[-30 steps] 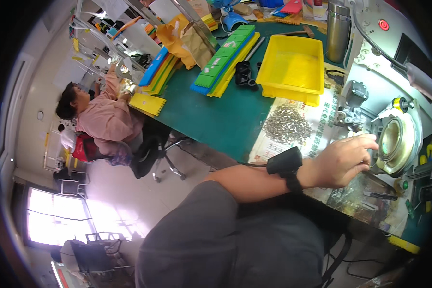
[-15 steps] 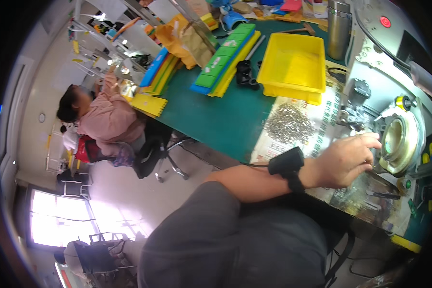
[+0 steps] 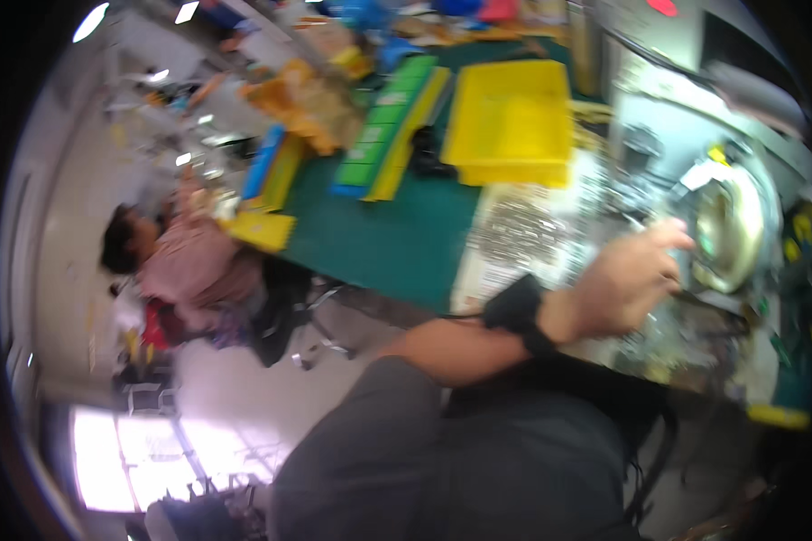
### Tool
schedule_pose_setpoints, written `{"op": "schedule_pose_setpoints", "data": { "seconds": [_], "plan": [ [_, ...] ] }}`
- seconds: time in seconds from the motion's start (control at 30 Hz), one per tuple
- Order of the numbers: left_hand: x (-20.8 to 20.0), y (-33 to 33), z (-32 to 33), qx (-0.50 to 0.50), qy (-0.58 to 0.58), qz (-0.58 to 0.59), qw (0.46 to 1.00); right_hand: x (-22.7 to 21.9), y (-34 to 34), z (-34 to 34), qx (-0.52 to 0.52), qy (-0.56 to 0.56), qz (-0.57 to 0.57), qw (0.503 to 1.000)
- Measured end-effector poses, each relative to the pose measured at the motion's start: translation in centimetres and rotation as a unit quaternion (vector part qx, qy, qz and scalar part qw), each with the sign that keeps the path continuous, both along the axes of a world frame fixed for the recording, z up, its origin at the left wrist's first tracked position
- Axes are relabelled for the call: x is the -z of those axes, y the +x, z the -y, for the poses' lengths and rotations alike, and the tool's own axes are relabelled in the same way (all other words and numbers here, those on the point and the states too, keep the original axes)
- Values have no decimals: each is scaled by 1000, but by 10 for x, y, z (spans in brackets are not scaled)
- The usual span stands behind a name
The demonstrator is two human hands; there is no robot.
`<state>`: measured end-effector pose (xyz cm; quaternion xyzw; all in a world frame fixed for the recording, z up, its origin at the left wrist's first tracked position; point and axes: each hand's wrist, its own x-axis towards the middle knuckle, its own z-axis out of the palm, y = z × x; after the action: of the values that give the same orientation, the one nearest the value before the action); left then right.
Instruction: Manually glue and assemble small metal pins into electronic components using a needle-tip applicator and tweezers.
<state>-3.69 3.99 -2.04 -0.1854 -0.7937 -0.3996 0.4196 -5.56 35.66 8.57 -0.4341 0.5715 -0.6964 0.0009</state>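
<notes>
My left hand [image 3: 615,284] reaches across to the right, a black device [image 3: 517,316] strapped at its wrist. Its index finger points forward while the other fingers curl in; blur hides whatever they may hold. Just beyond the fingertips stands a round, pale, ring-shaped part [image 3: 729,234] of a bench machine [image 3: 663,99]. Small metal fittings [image 3: 636,194] sit beside it. Left of the hand, a heap of small silvery metal pieces [image 3: 519,227] lies on a printed sheet [image 3: 478,279]. My right hand is out of view.
A yellow plastic bin [image 3: 507,171] stands behind the heap on the green table [image 3: 379,243]. Green, blue and yellow slabs [image 3: 388,126] lie left of it, with a metal flask [image 3: 585,54] to its right. A person in pink [image 3: 198,261] sits farther left.
The whole view has shifted and blurred, so bench and machine appear farther left. My left hand stays by the ring-shaped part, its fingers little changed.
</notes>
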Motion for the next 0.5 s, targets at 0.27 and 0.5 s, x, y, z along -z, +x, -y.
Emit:
{"op": "schedule_pose_setpoints", "data": {
  "seconds": [0.27,0.5],
  "plan": [
    [-9,19,15,-90,-43,54,994,71,-18,67,-240,-212,227,920],
    [-4,9,7,-76,-22,61,995,84,-30,57,-259,-239,268,897]
  ]
}}
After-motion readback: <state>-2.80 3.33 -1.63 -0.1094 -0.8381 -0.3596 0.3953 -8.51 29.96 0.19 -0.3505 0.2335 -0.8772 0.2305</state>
